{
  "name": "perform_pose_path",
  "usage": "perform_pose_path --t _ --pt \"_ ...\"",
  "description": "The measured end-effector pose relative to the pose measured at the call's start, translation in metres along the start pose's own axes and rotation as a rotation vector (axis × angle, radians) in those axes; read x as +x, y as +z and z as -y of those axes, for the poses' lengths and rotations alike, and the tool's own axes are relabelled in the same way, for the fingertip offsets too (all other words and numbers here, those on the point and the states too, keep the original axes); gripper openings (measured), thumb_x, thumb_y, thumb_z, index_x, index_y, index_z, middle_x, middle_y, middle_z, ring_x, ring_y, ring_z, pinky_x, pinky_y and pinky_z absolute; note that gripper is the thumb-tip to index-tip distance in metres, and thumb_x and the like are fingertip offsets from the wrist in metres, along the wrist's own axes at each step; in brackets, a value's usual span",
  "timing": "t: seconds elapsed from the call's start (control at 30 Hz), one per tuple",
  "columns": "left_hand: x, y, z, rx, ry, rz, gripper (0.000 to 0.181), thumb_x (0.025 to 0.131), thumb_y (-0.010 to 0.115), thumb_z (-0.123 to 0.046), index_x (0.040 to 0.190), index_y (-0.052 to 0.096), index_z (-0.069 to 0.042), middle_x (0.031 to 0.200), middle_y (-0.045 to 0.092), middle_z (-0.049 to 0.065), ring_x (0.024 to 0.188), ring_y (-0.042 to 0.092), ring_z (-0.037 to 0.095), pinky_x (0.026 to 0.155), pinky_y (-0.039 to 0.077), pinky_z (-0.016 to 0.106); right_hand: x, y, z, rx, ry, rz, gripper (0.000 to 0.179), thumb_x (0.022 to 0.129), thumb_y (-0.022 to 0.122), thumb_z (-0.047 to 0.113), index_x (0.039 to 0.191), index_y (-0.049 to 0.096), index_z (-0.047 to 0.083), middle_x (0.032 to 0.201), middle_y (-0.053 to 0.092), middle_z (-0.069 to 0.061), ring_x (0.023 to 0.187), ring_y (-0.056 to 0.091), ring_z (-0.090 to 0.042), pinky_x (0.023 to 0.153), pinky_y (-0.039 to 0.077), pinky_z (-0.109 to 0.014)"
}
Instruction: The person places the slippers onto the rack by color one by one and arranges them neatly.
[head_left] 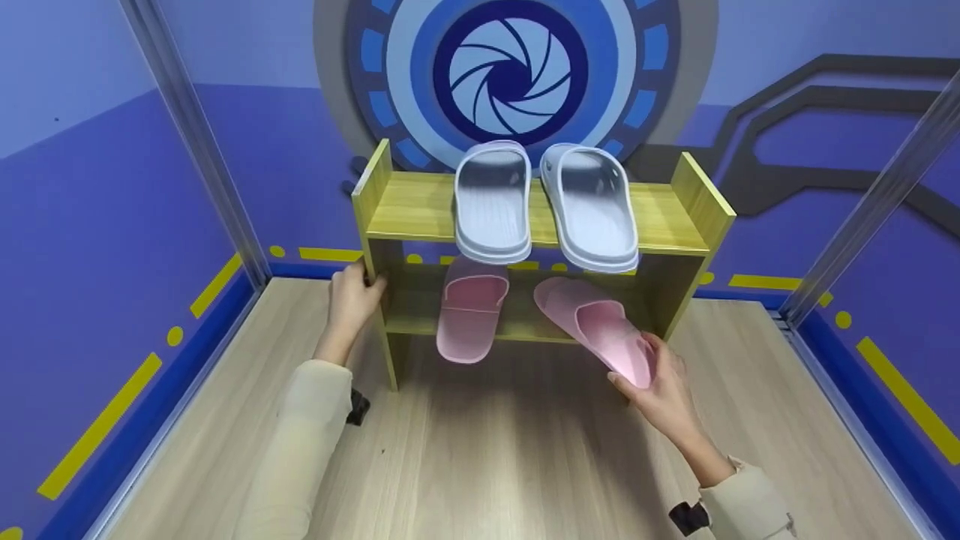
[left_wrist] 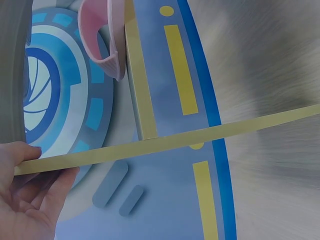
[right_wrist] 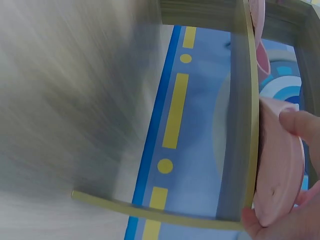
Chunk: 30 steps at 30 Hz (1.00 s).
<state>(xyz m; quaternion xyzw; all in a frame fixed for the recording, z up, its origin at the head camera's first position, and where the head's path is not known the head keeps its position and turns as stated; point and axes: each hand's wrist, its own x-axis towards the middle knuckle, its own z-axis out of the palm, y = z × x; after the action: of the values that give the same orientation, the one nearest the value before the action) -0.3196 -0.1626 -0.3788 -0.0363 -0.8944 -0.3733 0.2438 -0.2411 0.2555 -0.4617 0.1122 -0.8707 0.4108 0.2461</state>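
Observation:
A small wooden shoe rack [head_left: 667, 196] stands on the tabletop, seen whole in the head view. My left hand [head_left: 355, 300] grips the edge of its left side panel; in the left wrist view the thumb and fingers [left_wrist: 62, 187] lie on either side of that board. My right hand [head_left: 664, 386] pinches the near end of a pink slipper [head_left: 604, 330], which lies slanted at the right of the lower shelf with its near end past the shelf edge. Its mate, another pink slipper [head_left: 469, 330], rests straight on the left of that shelf.
Two pale grey slippers, a left one [head_left: 491, 217] and a right one [head_left: 596, 221], sit on the top shelf. Behind the rack rises a blue patterned wall [head_left: 270, 165]. Metal posts [head_left: 202, 142] frame the corners of the wooden tabletop [head_left: 487, 457].

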Motion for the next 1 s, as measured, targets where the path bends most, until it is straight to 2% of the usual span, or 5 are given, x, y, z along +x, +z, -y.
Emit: perform_pose_path --t 0.17,0.3,0.47,0.77,1.0 --pt "0.0 0.0 0.0 0.007 -0.001 0.003 0.014 0.082 0.056 -0.011 0.085 0.058 0.003 0.078 0.061 0.019 0.069 0.058 0.03 0.058 0.045 0.042 0.0 -0.001 0.003 0.08 0.073 0.035 0.072 0.065 0.065 0.003 0.127 0.031 -0.006 0.125 0.039 -0.024 0.113 0.035 -0.034 0.09 0.023 -0.046" --pt "0.001 0.001 0.0 0.006 0.01 -0.003 0.014 0.082 0.057 -0.01 0.086 0.058 0.003 0.081 0.062 0.02 0.073 0.059 0.032 0.061 0.046 0.043 -0.002 -0.004 0.006 0.161 0.139 0.06 0.071 0.068 0.056 -0.002 0.132 0.026 -0.004 0.132 0.034 -0.021 0.117 0.033 -0.028 0.091 0.025 -0.033" --pt "0.001 0.001 0.001 -0.002 0.012 -0.003 0.014 0.082 0.057 -0.01 0.087 0.058 0.003 0.082 0.062 0.02 0.073 0.059 0.031 0.061 0.045 0.043 -0.006 -0.001 0.012 0.209 0.146 0.065 0.07 0.072 0.054 -0.005 0.135 0.023 -0.002 0.136 0.029 -0.02 0.121 0.029 -0.028 0.09 0.025 -0.025" --pt "0.0 0.001 0.001 -0.001 0.021 -0.007 0.014 0.082 0.057 -0.01 0.085 0.058 0.004 0.079 0.061 0.02 0.069 0.058 0.031 0.058 0.045 0.043 -0.01 0.021 0.013 0.167 0.059 -0.005 0.072 0.074 0.068 0.006 0.133 0.028 -0.005 0.131 0.036 -0.023 0.119 0.034 -0.03 0.096 0.024 -0.04" --pt "0.0 0.0 0.0 0.007 0.004 -0.002 0.015 0.082 0.057 -0.011 0.086 0.058 0.004 0.081 0.062 0.021 0.071 0.058 0.032 0.06 0.045 0.044 -0.011 0.033 0.016 0.19 0.023 -0.01 0.071 0.073 0.068 0.006 0.132 0.031 -0.004 0.13 0.035 -0.023 0.117 0.034 -0.033 0.094 0.022 -0.048"
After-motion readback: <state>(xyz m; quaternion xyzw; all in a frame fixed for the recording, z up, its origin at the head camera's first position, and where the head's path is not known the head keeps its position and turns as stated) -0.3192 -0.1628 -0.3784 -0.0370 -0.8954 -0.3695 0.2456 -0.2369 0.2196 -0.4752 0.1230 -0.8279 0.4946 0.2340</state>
